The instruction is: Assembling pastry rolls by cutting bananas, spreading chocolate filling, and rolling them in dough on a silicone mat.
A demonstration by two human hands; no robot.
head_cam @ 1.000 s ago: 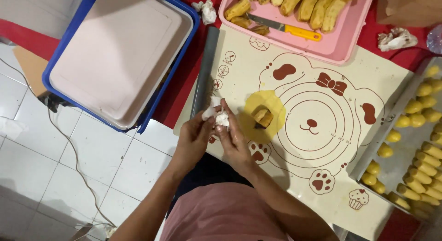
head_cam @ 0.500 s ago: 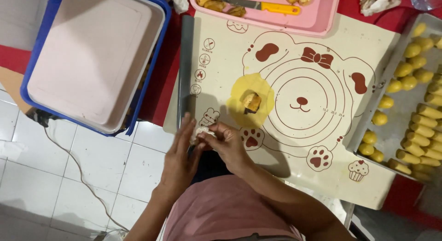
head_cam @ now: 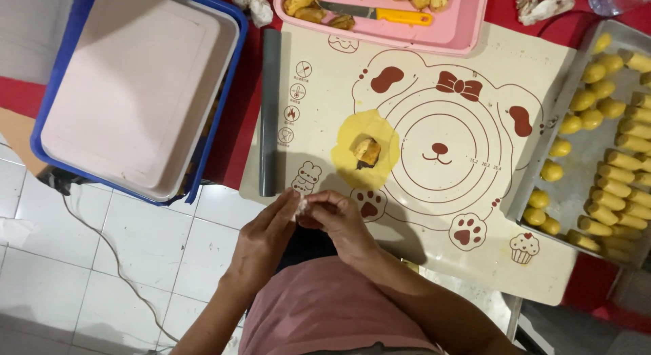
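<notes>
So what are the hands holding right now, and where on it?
A small whitish lump, pinched between the fingertips of the left hand and right hand; mostly hidden, so its kind is unclear.

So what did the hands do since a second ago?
Both hands, left and right, pulled back from the mat toward the body, still pinching the small white lump between them. The yellow dough circle with its filling stayed put.

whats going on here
A person holds a small pale lump between the left hand and right hand at the near edge of a baking mat. On the mat lies a flat yellow dough disc with a filling piece on it. A tray of yellow rolls sits right.
</notes>
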